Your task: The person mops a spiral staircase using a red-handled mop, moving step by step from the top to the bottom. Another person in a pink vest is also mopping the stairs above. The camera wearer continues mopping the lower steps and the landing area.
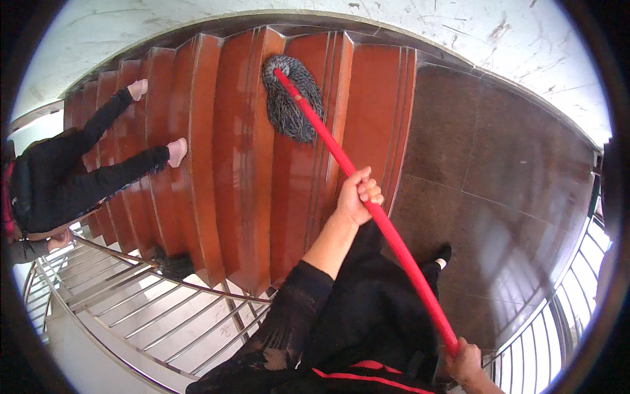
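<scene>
A string mop with a grey head (pixel 294 101) lies on the reddish-brown stair steps, its strands draped over one step's edge. Its long red handle (pixel 406 253) runs down to the lower right. Around the middle of the handle my left hand (pixel 360 196) is closed, the thumb along the shaft. My right hand (pixel 465 362) grips the handle's end at the bottom right of the view. The black-clad legs and one dark shoe (pixel 444 252) of mine show beside the handle, the shoe on the dark tiled landing (pixel 492 162).
Another person (pixel 54 172) in dark clothes and pink socks stands on the steps at the left, a hand near the metal railing (pixel 197 290). A dark bristly object (pixel 174 265) lies by the railing. A scuffed white wall (pixel 457 24) borders the stairs; more railing (pixel 541 340) stands at the right.
</scene>
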`<action>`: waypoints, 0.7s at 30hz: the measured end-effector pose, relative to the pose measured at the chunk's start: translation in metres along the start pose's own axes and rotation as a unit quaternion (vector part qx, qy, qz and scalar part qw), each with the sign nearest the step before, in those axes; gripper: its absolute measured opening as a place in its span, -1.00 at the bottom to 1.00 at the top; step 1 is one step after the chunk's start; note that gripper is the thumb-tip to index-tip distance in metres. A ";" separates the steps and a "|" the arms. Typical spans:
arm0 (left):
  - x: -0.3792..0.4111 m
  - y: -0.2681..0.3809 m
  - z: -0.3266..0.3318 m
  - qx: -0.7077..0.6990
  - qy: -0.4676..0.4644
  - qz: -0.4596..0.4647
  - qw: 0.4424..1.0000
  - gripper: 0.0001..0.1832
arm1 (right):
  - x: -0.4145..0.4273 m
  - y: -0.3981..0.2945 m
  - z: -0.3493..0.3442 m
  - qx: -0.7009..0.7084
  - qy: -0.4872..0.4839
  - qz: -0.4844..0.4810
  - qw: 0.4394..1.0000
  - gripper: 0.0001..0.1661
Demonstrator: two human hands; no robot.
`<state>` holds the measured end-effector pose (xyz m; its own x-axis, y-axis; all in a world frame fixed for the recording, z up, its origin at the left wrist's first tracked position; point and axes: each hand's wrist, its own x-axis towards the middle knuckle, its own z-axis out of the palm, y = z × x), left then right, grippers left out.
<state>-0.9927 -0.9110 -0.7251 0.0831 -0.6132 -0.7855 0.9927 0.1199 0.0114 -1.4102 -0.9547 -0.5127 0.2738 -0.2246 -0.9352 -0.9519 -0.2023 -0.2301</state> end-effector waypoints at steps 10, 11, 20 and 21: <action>-0.025 -0.032 -0.006 -0.011 -0.017 -0.005 1.000 -0.60 | -0.024 0.048 -0.014 -0.089 0.007 0.021 0.996 -0.68; -0.016 -0.019 -0.002 0.010 -0.033 -0.005 0.999 -0.60 | -0.019 0.036 -0.008 -0.075 0.019 0.005 0.997 -0.69; -0.006 -0.011 0.014 0.001 -0.023 -0.001 1.000 -0.57 | -0.007 0.014 -0.022 -0.015 0.009 0.022 1.000 -0.70; -0.012 -0.030 0.009 -0.012 -0.011 -0.003 1.000 -0.56 | -0.014 0.040 -0.024 -0.052 0.034 0.016 0.998 -0.75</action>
<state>-1.0228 -0.9140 -0.7103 0.0784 -0.6312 -0.7716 0.9910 0.1334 -0.0084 -1.4491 -0.9823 -0.5030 0.2561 -0.2958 -0.9203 -0.9415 -0.2919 -0.1681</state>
